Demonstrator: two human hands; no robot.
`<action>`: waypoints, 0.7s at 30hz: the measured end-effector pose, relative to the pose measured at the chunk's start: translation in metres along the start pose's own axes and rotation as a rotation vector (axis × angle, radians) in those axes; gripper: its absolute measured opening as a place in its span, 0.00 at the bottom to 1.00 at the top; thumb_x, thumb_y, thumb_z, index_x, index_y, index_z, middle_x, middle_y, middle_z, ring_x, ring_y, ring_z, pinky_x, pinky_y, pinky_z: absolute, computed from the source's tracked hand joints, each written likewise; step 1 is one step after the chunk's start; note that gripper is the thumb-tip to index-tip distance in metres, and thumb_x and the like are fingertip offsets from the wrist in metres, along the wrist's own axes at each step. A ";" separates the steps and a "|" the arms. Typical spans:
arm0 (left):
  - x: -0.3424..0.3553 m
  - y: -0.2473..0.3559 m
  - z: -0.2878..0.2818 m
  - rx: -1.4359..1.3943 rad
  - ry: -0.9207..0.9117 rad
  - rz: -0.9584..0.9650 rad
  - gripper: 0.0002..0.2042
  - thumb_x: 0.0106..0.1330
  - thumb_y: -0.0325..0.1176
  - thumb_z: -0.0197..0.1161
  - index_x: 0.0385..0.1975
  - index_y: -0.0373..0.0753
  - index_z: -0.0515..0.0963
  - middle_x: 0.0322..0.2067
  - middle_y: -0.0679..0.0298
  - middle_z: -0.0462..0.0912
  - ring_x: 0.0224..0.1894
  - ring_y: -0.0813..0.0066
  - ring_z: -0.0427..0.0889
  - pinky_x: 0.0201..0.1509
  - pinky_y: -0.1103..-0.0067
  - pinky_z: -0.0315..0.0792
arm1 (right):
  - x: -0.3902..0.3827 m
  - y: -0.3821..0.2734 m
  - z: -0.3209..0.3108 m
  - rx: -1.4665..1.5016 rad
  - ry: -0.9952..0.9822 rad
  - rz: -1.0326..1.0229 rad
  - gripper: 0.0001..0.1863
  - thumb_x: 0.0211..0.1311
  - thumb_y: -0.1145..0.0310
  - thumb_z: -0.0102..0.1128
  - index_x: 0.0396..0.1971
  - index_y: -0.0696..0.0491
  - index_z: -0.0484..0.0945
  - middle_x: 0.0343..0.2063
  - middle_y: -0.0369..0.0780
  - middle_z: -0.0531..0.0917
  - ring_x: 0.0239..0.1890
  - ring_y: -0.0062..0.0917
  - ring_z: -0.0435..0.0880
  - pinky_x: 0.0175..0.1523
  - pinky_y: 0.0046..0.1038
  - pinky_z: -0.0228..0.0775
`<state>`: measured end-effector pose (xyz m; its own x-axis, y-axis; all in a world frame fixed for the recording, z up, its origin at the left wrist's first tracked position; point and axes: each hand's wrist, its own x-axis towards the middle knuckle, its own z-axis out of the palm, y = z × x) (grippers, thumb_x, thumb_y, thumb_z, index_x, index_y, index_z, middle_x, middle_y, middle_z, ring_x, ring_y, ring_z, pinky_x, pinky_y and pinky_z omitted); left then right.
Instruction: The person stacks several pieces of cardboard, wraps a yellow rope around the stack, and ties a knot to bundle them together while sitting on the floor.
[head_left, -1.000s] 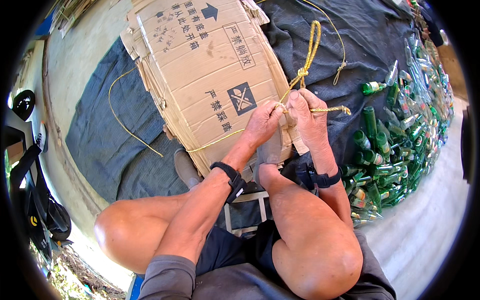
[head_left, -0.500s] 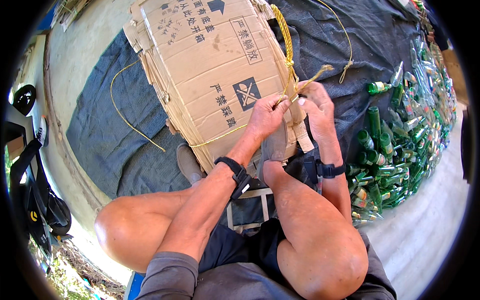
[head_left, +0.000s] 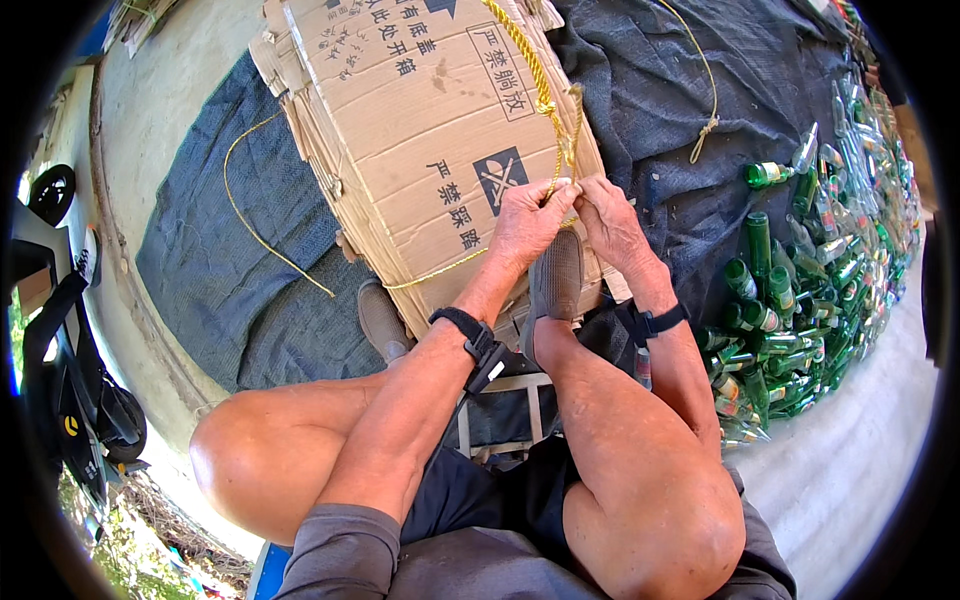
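A thick stack of flattened cardboard [head_left: 400, 150] lies in front of me, with a yellow rope [head_left: 517, 45] running over its top to a knot near its right side. My left hand [head_left: 530, 220] pinches the rope just below that knot. Right beside it, my right hand [head_left: 610, 222] has its fingers closed on the rope too, and the two hands almost touch. A frayed rope end sticks up above the fingers. Another stretch of rope crosses the near end of the stack. My right shoe [head_left: 556, 280] rests against the cardboard under my hands.
Dark woven sheeting [head_left: 230, 240] spreads beneath the stack, with loose rope [head_left: 228, 180] at left and another rope end [head_left: 703, 130] at right. Green and clear glass bottles [head_left: 790, 310] are heaped at the right. A black and white vehicle part [head_left: 75, 380] stands far left.
My right hand has moved left and closed in beside my left hand. The frayed rope end, which pointed right, now stands upright. The thick rope has shifted left over the cardboard.
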<state>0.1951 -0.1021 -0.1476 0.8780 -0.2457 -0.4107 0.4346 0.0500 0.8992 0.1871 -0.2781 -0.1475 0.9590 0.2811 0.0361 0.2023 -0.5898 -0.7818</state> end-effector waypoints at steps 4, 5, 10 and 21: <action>-0.001 0.007 -0.001 0.030 0.014 -0.047 0.11 0.75 0.36 0.62 0.46 0.37 0.87 0.32 0.75 0.83 0.37 0.87 0.76 0.41 0.84 0.72 | 0.004 0.000 -0.001 0.029 0.018 0.000 0.05 0.68 0.79 0.59 0.42 0.59 0.77 0.34 0.46 0.78 0.37 0.40 0.81 0.42 0.33 0.75; -0.001 0.007 -0.001 0.029 0.010 -0.043 0.11 0.75 0.36 0.61 0.47 0.37 0.86 0.32 0.74 0.83 0.37 0.87 0.75 0.41 0.84 0.72 | 0.007 0.000 -0.002 0.029 0.025 -0.001 0.04 0.69 0.79 0.59 0.41 0.59 0.77 0.34 0.46 0.78 0.37 0.38 0.81 0.42 0.32 0.75; 0.003 -0.001 -0.011 -0.116 0.115 -0.009 0.18 0.79 0.45 0.53 0.35 0.36 0.80 0.22 0.74 0.71 0.27 0.88 0.68 0.31 0.84 0.63 | 0.012 0.026 -0.003 0.334 0.138 0.277 0.07 0.76 0.71 0.55 0.36 0.58 0.76 0.28 0.34 0.75 0.33 0.20 0.75 0.39 0.25 0.71; -0.018 0.009 -0.043 0.088 0.136 -0.020 0.28 0.80 0.49 0.49 0.15 0.41 0.68 0.14 0.74 0.65 0.15 0.85 0.61 0.19 0.80 0.56 | 0.031 0.057 -0.016 0.843 0.332 0.637 0.14 0.75 0.64 0.59 0.28 0.55 0.80 0.12 0.25 0.65 0.12 0.08 0.58 0.17 0.19 0.48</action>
<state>0.1923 -0.0557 -0.1384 0.8911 -0.1125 -0.4397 0.4380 -0.0403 0.8981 0.2316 -0.3149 -0.1812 0.8707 -0.1819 -0.4569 -0.4259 0.1855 -0.8856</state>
